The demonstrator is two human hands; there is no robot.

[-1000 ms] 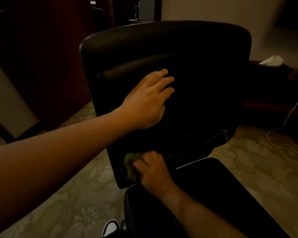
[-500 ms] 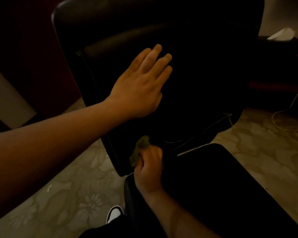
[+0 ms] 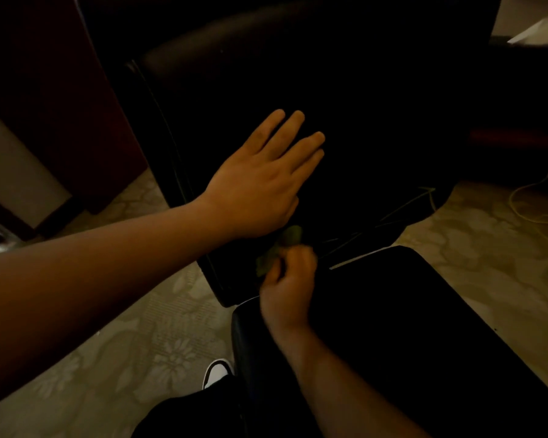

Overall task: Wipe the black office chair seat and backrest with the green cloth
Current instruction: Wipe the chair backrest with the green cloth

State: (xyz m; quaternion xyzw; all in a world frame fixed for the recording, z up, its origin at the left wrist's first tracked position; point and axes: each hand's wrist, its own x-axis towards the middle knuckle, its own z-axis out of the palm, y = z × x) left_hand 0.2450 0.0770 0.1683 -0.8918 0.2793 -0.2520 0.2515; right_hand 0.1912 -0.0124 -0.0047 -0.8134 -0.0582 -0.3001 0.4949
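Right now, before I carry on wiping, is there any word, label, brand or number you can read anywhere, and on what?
None: no readable text on the backrest, seat, green cloth, or the white object at upper right; the view is too dim.

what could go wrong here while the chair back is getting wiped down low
1. The left hand lies flat with straight fingers on the backrest; if it slips or eases off, the back may tilt away from the wiping.
2. The right hand grips the green cloth bunched up, right under the left palm, so the hands may collide and patches get missed.
3. Loose threads hang at the backrest's lower edge; the cloth could snag them.
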